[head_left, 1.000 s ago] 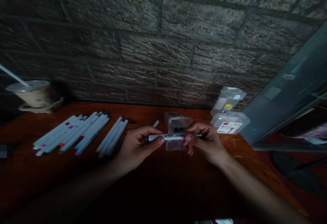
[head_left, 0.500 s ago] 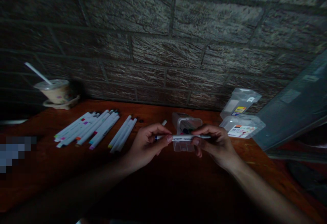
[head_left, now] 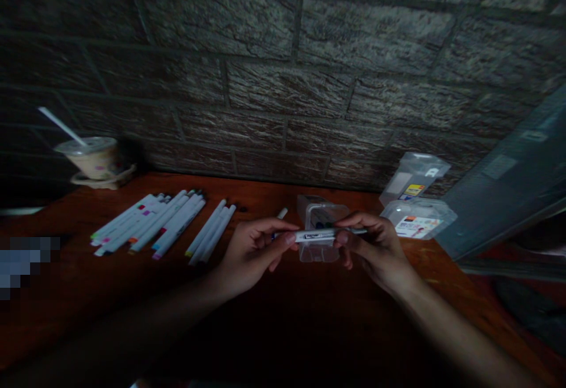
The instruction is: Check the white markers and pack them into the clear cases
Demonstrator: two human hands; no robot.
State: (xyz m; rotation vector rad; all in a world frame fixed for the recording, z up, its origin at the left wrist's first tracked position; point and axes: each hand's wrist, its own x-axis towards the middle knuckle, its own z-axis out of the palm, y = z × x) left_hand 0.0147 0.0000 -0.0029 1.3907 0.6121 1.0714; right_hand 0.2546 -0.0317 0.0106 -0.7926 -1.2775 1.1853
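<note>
A white marker [head_left: 316,234] with dark printing lies level between my two hands. My left hand [head_left: 256,249] pinches its left end, where a bit of dark blue shows. At the other end, the fingers of my right hand [head_left: 374,243] are closed round it. Just behind the marker stands a clear plastic box [head_left: 319,252], partly hidden by it and my fingers, with a few dark-ended markers inside. Another white marker tip [head_left: 282,213] shows on the table past my left fingers.
Several white markers [head_left: 145,223] lie in a slanted group on the wooden table [head_left: 265,323], with a smaller group [head_left: 211,232] beside them. A lidded cup with a straw [head_left: 91,157] is at far left. Clear plastic cases [head_left: 418,220] stand at right, before a brick wall [head_left: 265,93].
The marker has tilted slightly, its right end now a little higher, and my hands have shifted a touch. Both hands keep their hold on it.
</note>
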